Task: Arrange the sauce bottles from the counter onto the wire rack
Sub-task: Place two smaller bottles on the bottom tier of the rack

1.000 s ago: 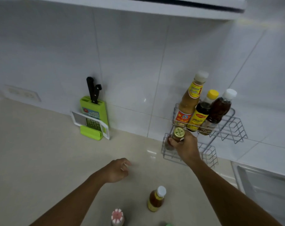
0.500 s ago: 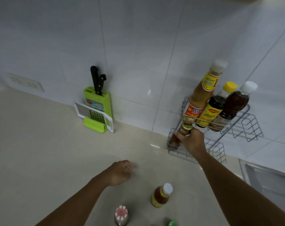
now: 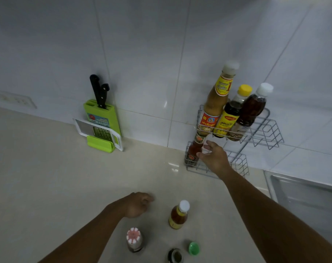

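Observation:
A two-tier wire rack point(image 3: 264, 133) hangs on the tiled wall at the right. Its upper tier holds three bottles: a tall tan one point(image 3: 215, 103), a yellow-capped dark one point(image 3: 231, 112) and a white-capped dark one point(image 3: 251, 111). A small red sauce bottle point(image 3: 194, 150) stands at the left end of the lower tier. My right hand point(image 3: 213, 158) hovers just right of it, fingers spread, apart from the bottle. My left hand point(image 3: 137, 204) rests loosely curled above the counter, holding nothing. On the counter stand an orange sauce bottle point(image 3: 178, 214), a pink-capped bottle point(image 3: 134, 242), a dark-topped one point(image 3: 175, 255) and a green-capped one point(image 3: 194, 248).
A green knife block point(image 3: 102, 118) with black-handled knives and a white-framed grater leans against the wall at the left. A steel sink point(image 3: 303, 198) lies at the right edge. A wall socket point(image 3: 13, 98) sits far left. The beige counter point(image 3: 47, 177) spreads between.
My right hand lowered the small red bottle into the rack's lower tier and let go of it, fingers now spread. The view tilted down slightly. My left hand barely moved.

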### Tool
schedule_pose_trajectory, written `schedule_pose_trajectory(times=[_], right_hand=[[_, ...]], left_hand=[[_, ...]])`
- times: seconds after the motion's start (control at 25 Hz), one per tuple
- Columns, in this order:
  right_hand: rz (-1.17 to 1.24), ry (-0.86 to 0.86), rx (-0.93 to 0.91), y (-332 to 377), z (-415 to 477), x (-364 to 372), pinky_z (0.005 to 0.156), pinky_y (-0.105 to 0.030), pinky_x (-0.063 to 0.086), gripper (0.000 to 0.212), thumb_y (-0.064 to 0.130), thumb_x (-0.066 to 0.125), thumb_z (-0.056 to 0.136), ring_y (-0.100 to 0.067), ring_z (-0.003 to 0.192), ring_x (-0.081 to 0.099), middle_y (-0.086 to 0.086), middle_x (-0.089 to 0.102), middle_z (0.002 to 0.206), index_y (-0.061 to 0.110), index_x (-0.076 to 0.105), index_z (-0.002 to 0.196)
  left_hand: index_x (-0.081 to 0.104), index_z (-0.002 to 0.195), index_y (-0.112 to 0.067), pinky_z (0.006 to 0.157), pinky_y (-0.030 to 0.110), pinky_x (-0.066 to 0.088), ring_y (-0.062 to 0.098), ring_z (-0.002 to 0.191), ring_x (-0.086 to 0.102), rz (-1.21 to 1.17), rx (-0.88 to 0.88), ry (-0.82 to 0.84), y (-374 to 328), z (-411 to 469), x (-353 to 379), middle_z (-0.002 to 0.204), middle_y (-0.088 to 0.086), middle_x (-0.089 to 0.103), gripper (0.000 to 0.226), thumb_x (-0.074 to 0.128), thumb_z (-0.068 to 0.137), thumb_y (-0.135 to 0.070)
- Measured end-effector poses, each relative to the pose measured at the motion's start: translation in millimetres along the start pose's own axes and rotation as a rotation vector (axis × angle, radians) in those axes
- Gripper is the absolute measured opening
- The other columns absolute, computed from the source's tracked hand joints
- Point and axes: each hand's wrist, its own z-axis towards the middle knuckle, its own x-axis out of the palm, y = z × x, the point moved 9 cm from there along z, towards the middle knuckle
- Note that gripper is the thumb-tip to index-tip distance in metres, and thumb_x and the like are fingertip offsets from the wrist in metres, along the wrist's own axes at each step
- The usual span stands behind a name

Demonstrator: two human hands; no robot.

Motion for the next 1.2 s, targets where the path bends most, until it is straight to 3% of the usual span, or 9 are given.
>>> schedule_pose_trajectory(times=[0.16, 0.24, 0.32, 0.48, 0.56, 0.68, 0.88, 1.04, 1.2], right_hand=[[-0.023, -0.035, -0.032, -8, -34, -16, 0.065, -0.02, 0.05, 0.04, 0.01, 0.064, 0.097, -0.011, 0.082, 0.063, -0.003, 0.067, 0.117, 0.005, 0.059, 0.137], [-0.05, -0.059, -0.127, 0, -63, -23, 0.059, -0.013, 0.05, 0.023, -0.001, 0.055, 0.1, -0.012, 0.081, 0.062, -0.006, 0.066, 0.103, -0.003, 0.066, 0.12], [-0.027, -0.067, -0.21, 6, -89, -22, 0.072, -0.01, 0.053, 0.027, -0.006, 0.056, 0.096, -0.015, 0.089, 0.068, -0.008, 0.072, 0.106, 0.0, 0.071, 0.117], [0.201, 0.008, -0.076, -11, -121, -13, 0.091, -0.039, 0.058, 0.033, -0.012, 0.052, 0.094, -0.028, 0.103, 0.069, -0.016, 0.073, 0.113, 0.003, 0.073, 0.115], [0.252, 0.037, -0.005, -21, -135, -10, 0.083, -0.038, 0.059, 0.039, -0.015, 0.052, 0.091, -0.032, 0.103, 0.07, -0.016, 0.075, 0.109, 0.008, 0.073, 0.113], [0.221, 0.232, -0.006, -21, -157, 6, 0.068, -0.021, 0.054, 0.047, -0.012, 0.058, 0.087, -0.02, 0.09, 0.07, -0.01, 0.074, 0.11, 0.019, 0.07, 0.119], [-0.004, 0.572, -0.115, -17, -191, 46, 0.083, -0.022, 0.054, 0.066, 0.021, 0.083, 0.076, -0.005, 0.111, 0.063, 0.009, 0.065, 0.129, 0.034, 0.06, 0.136], [0.0, 0.373, -0.237, -10, -197, 51, 0.085, -0.034, 0.058, 0.035, 0.03, 0.081, 0.083, 0.003, 0.081, 0.065, 0.015, 0.071, 0.099, 0.022, 0.073, 0.116], [0.146, 0.202, -0.214, 2, -188, 23, 0.082, -0.044, 0.063, 0.024, 0.038, 0.078, 0.082, -0.009, 0.08, 0.075, 0.005, 0.078, 0.095, 0.027, 0.075, 0.103]], left_hand=[[0.056, 0.138, -0.007, 0.094, 0.02, 0.046, 0.025, 0.123, 0.058, 0.037, 0.089, -0.036, -32, -11, -28, 0.141, 0.014, 0.057, 0.038, 0.049, 0.101, -0.002], [0.054, 0.135, 0.005, 0.08, 0.022, 0.048, 0.028, 0.105, 0.061, -0.051, 0.16, -0.09, -53, -19, -46, 0.128, 0.026, 0.062, 0.038, 0.045, 0.098, 0.011], [0.046, 0.137, 0.015, 0.061, 0.018, 0.041, 0.024, 0.079, 0.056, -0.197, 0.187, -0.107, -69, -30, -56, 0.103, 0.024, 0.064, 0.04, 0.036, 0.098, 0.019], [0.041, 0.137, 0.017, 0.052, 0.011, 0.041, 0.009, 0.059, 0.059, -0.344, 0.194, -0.028, -94, -52, -50, 0.091, 0.013, 0.061, 0.044, 0.034, 0.095, 0.025], [0.047, 0.136, 0.011, 0.056, 0.009, 0.044, 0.002, 0.066, 0.064, -0.288, 0.179, -0.011, -102, -60, -45, 0.098, 0.017, 0.064, 0.045, 0.042, 0.093, 0.024], [0.055, 0.135, -0.009, 0.069, 0.015, 0.048, 0.014, 0.095, 0.061, -0.095, 0.15, -0.002, -108, -63, -42, 0.124, 0.01, 0.067, 0.048, 0.053, 0.091, 0.01], [0.052, 0.139, -0.019, 0.083, 0.029, 0.052, 0.018, 0.102, 0.06, 0.035, 0.11, 0.065, -116, -50, -24, 0.134, 0.005, 0.061, 0.061, 0.067, 0.084, 0.004], [0.05, 0.141, -0.022, 0.097, 0.035, 0.053, 0.02, 0.117, 0.06, 0.182, 0.114, 0.123, -121, -37, -6, 0.138, 0.003, 0.06, 0.071, 0.078, 0.079, -0.004], [0.057, 0.13, -0.031, 0.104, 0.04, 0.051, 0.016, 0.12, 0.058, 0.139, 0.206, 0.087, -138, -39, -5, 0.131, -0.006, 0.062, 0.07, 0.089, 0.068, -0.029]])
